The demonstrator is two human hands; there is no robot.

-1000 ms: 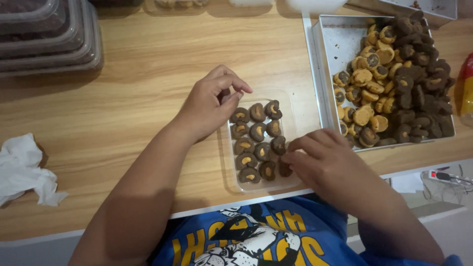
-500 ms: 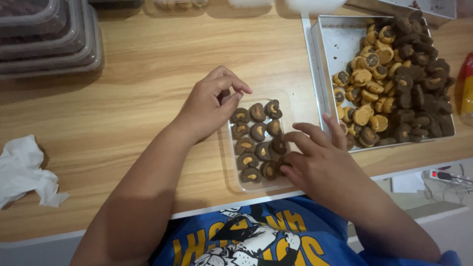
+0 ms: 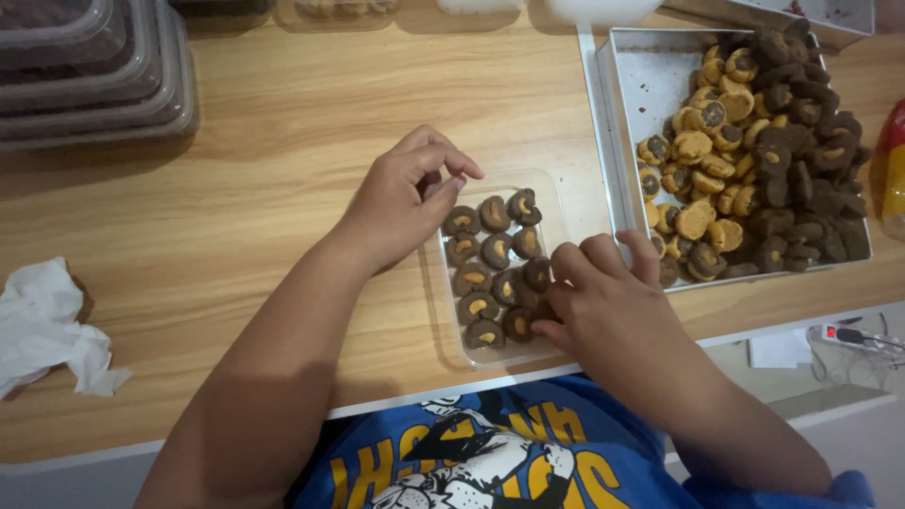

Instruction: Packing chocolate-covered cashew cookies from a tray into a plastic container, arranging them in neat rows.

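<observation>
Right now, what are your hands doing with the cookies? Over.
Left hand steadies clear container edge. Right hand fingers on cookies inside it. Metal tray beside, heaped with more cookies. Nothing blocking.

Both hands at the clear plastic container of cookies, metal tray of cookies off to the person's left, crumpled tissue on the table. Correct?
Not quite: the metal tray of cookies sits to the person's right, not left, as the head view shows. The rest holds: left hand and right hand are both at the clear plastic container, and a crumpled tissue lies on the table.
</observation>
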